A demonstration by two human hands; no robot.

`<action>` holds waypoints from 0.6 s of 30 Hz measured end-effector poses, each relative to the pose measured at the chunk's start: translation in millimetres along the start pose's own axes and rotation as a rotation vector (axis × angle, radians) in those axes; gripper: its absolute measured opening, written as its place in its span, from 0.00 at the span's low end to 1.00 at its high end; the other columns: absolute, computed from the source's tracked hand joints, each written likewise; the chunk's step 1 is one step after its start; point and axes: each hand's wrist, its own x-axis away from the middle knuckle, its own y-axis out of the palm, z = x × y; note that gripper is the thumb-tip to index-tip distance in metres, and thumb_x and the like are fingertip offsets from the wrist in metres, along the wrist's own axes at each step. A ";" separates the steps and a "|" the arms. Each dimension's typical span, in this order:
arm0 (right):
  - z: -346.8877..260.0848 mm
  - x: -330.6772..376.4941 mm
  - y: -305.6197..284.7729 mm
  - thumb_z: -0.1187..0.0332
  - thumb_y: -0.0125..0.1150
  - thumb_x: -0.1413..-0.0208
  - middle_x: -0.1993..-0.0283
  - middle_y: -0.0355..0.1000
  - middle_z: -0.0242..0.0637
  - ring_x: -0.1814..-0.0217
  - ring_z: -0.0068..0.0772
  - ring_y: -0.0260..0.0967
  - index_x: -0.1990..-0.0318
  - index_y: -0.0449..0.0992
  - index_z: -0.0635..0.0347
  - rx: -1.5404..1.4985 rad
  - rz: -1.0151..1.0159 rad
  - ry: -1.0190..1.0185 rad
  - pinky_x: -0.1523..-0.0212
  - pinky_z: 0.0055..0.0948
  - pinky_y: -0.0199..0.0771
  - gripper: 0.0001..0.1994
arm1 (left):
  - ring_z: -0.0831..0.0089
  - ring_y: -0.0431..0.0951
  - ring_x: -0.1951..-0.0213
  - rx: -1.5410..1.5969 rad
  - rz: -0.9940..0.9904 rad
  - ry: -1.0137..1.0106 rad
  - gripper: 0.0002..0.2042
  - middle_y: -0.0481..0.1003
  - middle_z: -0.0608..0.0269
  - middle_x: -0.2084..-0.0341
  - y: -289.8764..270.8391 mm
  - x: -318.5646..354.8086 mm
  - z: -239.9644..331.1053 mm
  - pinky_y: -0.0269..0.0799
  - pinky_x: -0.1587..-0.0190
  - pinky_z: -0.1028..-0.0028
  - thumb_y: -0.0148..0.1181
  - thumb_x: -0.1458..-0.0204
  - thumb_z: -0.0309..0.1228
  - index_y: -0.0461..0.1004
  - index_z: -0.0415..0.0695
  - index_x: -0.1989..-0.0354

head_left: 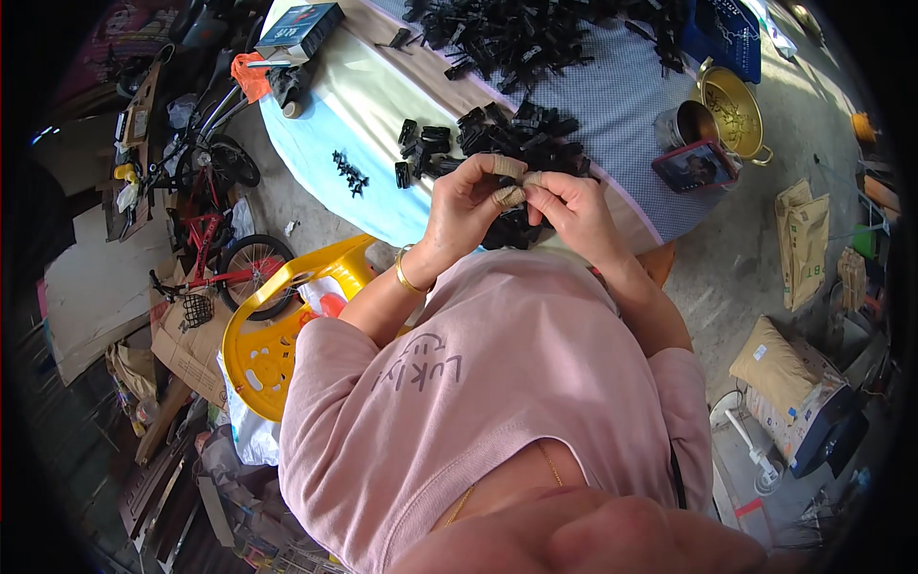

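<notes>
**Two hands meet over black clips**

Two hands are pressed close together. The left hand (pixel 470 206) and right hand (pixel 571 206) pinch a small black plastic piece (pixel 521 196) between taped fingertips (pixel 510 169). Just behind them a pile of small black plastic clips (pixel 521 134) lies on the round cloth-covered surface (pixel 363 105). A yellow plastic chair (pixel 263 335) stands nearby.

I cannot tell what my left hand (pixel 473 206) and right hand (pixel 569 206) pinch; the black pile (pixel 516 38) at twelve o'clock is cut off.
</notes>
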 end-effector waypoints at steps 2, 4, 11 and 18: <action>6.3 -1.1 4.6 0.70 0.50 0.44 0.80 0.67 0.26 0.81 0.13 0.59 0.65 0.74 0.65 -0.123 0.033 -0.007 0.80 0.15 0.57 0.08 | 0.77 0.73 0.61 0.018 0.019 0.036 0.12 0.71 0.61 0.62 0.5 -0.1 -3.6 0.71 0.57 0.79 0.55 0.53 0.17 0.66 0.33 0.59; 9.4 -3.1 4.8 0.70 0.49 0.44 0.81 0.66 0.25 0.81 0.12 0.57 0.64 0.74 0.64 -0.167 -0.003 0.072 0.80 0.14 0.55 0.08 | 0.76 0.73 0.60 -0.085 0.073 0.120 0.11 0.71 0.59 0.62 -1.3 0.7 -11.9 0.70 0.56 0.78 0.55 0.54 0.15 0.68 0.35 0.61; 46.1 -2.2 5.6 0.69 0.50 0.43 0.78 0.64 0.24 0.78 0.10 0.55 0.59 0.72 0.64 -0.137 0.022 0.154 0.78 0.12 0.55 0.09 | 0.74 0.75 0.71 -0.833 0.132 0.168 0.18 0.75 0.59 0.67 -33.7 -18.1 -13.9 0.70 0.66 0.78 0.60 0.59 0.20 0.70 0.40 0.56; -66.7 13.5 -9.1 0.77 0.53 0.57 0.70 0.65 0.28 0.75 0.12 0.57 0.47 0.61 0.65 -0.491 -0.109 -0.053 0.74 0.11 0.57 0.25 | 0.53 0.74 0.66 -1.170 0.178 -0.126 0.18 0.74 0.46 0.70 -128.7 -55.2 -69.2 0.69 0.63 0.64 0.59 0.58 0.32 0.70 0.40 0.57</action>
